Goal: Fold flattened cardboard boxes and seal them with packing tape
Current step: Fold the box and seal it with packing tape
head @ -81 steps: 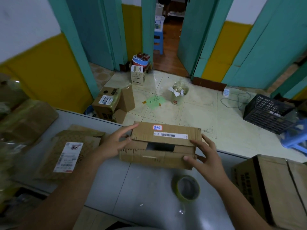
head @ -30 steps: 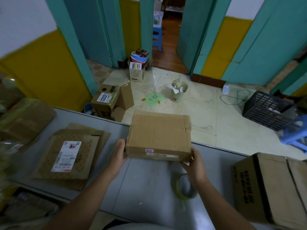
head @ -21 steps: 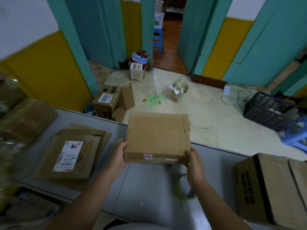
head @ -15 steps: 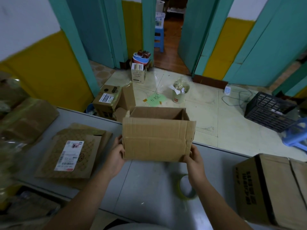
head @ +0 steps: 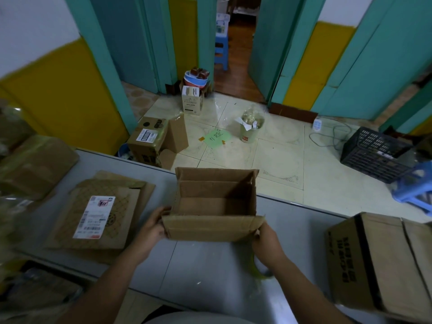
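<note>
A person stands at a grey table (head: pixel 205 284) with a roll of packing tape (head: pixel 258 273) lying near its front edge, half hidden behind the right wrist. Just beyond it, the left hand (head: pixel 153 226) and the right hand (head: pixel 268 240) hold a cardboard box (head: pixel 210 229) between them. Each hand clasps one near corner, with the fingers curled round the side walls and mostly out of sight behind the front flap.

The box sits at the middle of the table, at or just above its surface. Its mouth faces up and tips slightly toward the person, and its long axis runs left to right, roughly in line with the table's far edge. The near flap hangs outward and the far flap stands upright.

The box appears set up but with its top not yet closed. Whether the bottom is taped cannot be told. Closing it would likely mean folding the short flaps in, then the long ones, while one hand lets go to reach the tape.

To the left lies a stack of flattened boxes (head: pixel 109 220), and to the right a large carton (head: pixel 378 260). On the tiled floor beyond the table are an open carton (head: pixel 149 136), a green note (head: pixel 216 137) and a black crate (head: pixel 374 150).
</note>
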Motion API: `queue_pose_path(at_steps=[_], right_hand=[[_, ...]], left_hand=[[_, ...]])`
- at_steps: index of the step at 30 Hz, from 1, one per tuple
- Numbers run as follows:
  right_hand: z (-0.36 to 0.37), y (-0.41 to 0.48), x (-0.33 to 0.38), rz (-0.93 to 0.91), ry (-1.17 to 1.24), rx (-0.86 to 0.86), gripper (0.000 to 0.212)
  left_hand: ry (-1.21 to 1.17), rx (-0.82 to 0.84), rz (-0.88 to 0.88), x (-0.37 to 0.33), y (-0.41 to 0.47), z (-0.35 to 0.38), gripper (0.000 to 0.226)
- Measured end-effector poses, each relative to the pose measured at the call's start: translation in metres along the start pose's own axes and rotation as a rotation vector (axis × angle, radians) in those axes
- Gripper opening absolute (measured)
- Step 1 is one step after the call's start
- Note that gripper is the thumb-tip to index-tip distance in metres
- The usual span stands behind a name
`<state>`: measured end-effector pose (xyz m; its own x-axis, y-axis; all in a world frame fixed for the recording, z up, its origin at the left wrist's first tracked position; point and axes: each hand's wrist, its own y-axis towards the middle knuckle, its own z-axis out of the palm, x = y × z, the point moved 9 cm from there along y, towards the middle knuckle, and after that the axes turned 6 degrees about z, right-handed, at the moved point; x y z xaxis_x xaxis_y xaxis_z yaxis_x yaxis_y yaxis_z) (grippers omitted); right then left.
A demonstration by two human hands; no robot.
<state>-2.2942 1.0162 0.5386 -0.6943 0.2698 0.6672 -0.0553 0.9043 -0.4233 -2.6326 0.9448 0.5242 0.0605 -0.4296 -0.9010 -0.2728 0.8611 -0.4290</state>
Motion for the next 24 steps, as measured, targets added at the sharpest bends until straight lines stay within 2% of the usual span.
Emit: queue_pose_path(at_steps=[3, 6, 9, 12, 15, 20, 22, 24], right_hand=[[-0.003, 0.003, 0.004, 0.006, -0.046, 0.08, 0.032], [-0.012, 0.006, 0.004, 0.087, 0.098, 0.136, 0.041], [-0.023, 0.008, 0.003, 0.2, 0.273, 0.14, 0.038], [-0.03, 0.016, 0.01, 0.168, 0.321, 0.142, 0.036], [-0.028, 0.023, 0.012, 0.152, 0.306, 0.144, 0.064], [-0.025, 0.036, 0.023, 0.081, 0.275, 0.145, 0.113], [-0.033, 0.045, 0.038, -0.03, 0.209, 0.114, 0.131], [-0.038, 0.054, 0.056, -0.183, 0.106, 0.097, 0.139]], left_hand=[[-0.112, -0.067, -0.034, 0.001, 0.005, -0.014, 0.022], [-0.129, -0.033, -0.108, 0.0, 0.005, -0.014, 0.045], [-0.055, 0.082, -0.077, -0.018, 0.006, -0.005, 0.049], [0.092, 0.133, -0.048, -0.029, 0.009, 0.001, 0.049], [0.182, 0.134, -0.004, -0.033, 0.018, 0.0, 0.059], [0.23, 0.11, 0.095, -0.041, 0.037, 0.001, 0.119], [0.279, 0.13, 0.19, -0.057, 0.042, 0.004, 0.132], [0.332, 0.187, 0.271, -0.07, 0.045, 0.01, 0.13]])
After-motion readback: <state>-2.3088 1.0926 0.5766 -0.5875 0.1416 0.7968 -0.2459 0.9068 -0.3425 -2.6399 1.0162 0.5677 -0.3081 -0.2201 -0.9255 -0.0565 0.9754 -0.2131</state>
